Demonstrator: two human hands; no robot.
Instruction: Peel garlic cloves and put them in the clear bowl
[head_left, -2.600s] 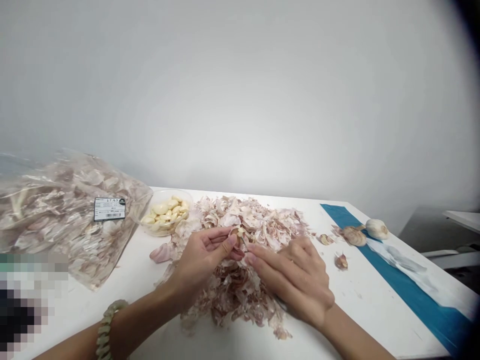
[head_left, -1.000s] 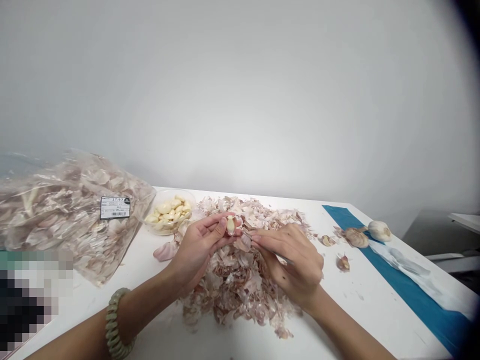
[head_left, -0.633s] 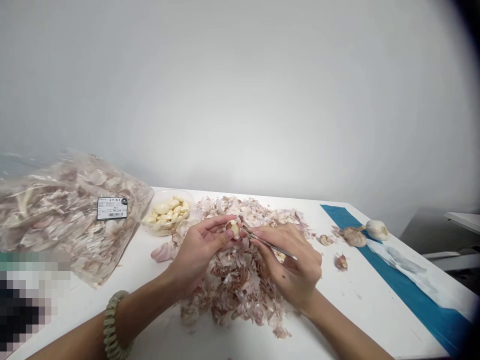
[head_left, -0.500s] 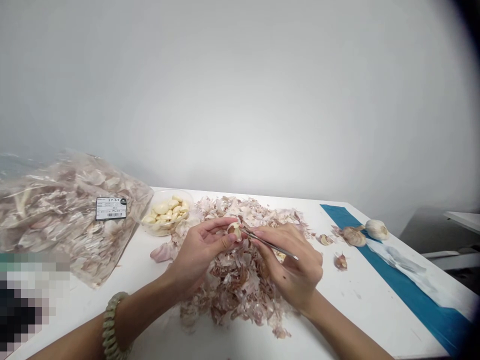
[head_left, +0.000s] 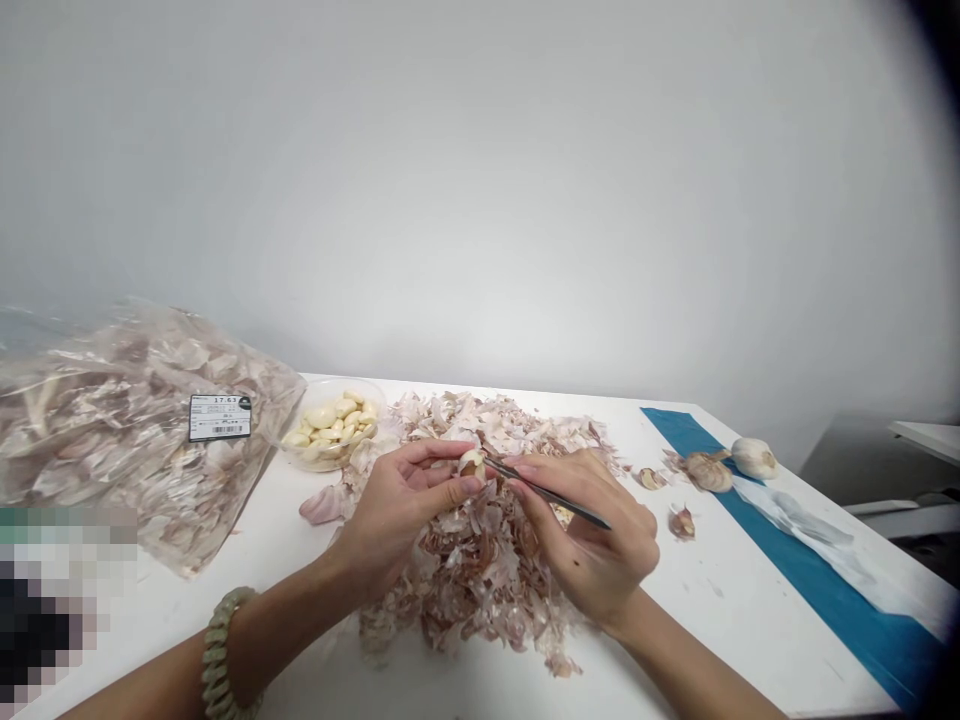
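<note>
At the far left a clear plastic bag [head_left: 142, 460], swollen with garlic skins, lies on the white bench [head_left: 720, 620]. Its white label [head_left: 220, 418] shows the figure "17.63" along the top, with a dark emblem at the upper right corner and a barcode near the foot. Just beside the bag stands a round clear bowl [head_left: 306, 396] with a heap of peeled, cream-coloured cloves [head_left: 330, 421] inside. A pinkish piece of garlic [head_left: 321, 505] lies in front of it.

A pale green coiled band [head_left: 227, 655] circles the left wrist. The left hand [head_left: 397, 510] is turned palm inward, thumb and fingers pinching a partly peeled clove [head_left: 472, 465] above a broad mound of papery skins [head_left: 495, 590]. Meeting it from the other side, the right hand [head_left: 600, 530] grasps a slim metal tool [head_left: 562, 502] like a pen, its tip pointing at the clove; the tool is probably a small knife, though the tip is hard to make out.

Farther right, a cut-looking piece [head_left: 650, 478] and a reddish clove [head_left: 682, 522] lie loose. Beyond them a brownish bulb [head_left: 709, 472] and a whiter bulb [head_left: 753, 458] rest by a teal strip [head_left: 795, 560], partly covered by translucent plastic [head_left: 817, 535].
</note>
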